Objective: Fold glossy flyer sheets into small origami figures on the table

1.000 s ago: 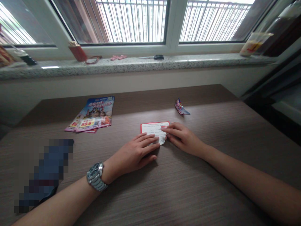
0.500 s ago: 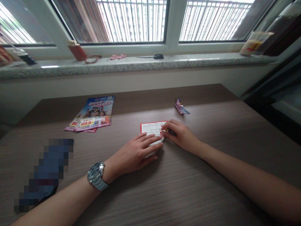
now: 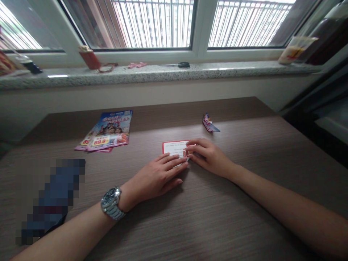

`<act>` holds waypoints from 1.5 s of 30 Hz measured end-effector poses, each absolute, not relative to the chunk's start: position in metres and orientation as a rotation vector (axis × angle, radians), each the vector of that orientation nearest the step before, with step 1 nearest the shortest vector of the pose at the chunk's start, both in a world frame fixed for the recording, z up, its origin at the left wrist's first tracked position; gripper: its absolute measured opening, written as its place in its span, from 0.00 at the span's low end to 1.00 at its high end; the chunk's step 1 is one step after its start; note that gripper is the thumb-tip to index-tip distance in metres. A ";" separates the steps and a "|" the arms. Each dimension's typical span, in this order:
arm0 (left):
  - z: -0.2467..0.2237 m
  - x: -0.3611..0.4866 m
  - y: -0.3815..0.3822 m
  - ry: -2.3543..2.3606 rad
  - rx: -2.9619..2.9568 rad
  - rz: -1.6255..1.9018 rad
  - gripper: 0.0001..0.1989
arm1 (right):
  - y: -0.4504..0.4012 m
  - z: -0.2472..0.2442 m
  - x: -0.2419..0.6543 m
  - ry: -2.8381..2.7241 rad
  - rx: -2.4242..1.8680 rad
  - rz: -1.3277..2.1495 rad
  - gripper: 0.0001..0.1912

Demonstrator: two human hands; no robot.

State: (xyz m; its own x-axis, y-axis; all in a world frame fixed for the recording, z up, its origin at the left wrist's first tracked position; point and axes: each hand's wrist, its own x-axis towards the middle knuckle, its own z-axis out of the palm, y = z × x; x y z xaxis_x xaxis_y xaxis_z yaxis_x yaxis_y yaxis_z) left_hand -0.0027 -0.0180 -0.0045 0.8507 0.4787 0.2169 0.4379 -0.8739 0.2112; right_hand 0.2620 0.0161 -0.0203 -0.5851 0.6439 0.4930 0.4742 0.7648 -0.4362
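Your desk is brown with a fine wood grain, and its far edge runs near the pale wall under the window. Pale light falls across the far half, brightest around the middle, with a darker strip beyond it. The white, red-edged paper lies near the middle of the desk, with its right part turned over. Your left hand lies over its near edge, palm down, fingers extended and its grip wide. Your right hand is at the turned-over part, fingers curled in a narrow grip; you cannot tell from here whether the paper is pinched or only pressed. You have a metal watch on your left wrist.

To the left, colourful flyers overlap, and nearer you a dark object is blurred into blocks. Beyond your right hand sits a small folded piece of printed paper.

Above the desk, the speckled stone sill carries a red container, pink pieces, dark-handled scissors and, far right, a clear cup. Through the white-framed window you see an upright-barred railing in bright daylight.
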 end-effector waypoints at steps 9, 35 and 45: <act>-0.006 -0.002 -0.018 0.725 2.876 0.444 0.23 | 0.014 -0.024 0.270 -2.495 -0.750 0.325 0.18; -0.005 -0.002 -0.020 0.792 2.879 0.369 0.24 | 0.014 -0.026 0.273 -2.574 -0.745 0.329 0.22; -0.005 -0.003 -0.021 0.882 2.883 0.421 0.22 | 0.016 -0.024 0.273 -2.597 -0.723 0.354 0.21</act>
State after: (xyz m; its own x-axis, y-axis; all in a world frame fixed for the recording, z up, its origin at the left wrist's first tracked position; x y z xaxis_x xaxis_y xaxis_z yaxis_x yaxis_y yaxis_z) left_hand -0.0033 -0.0206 -0.0045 0.7942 0.5611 0.2333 0.5342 -0.8277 0.1723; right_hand 0.2735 0.0156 -0.0236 -0.7768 0.5390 0.3257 0.4323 0.8324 -0.3466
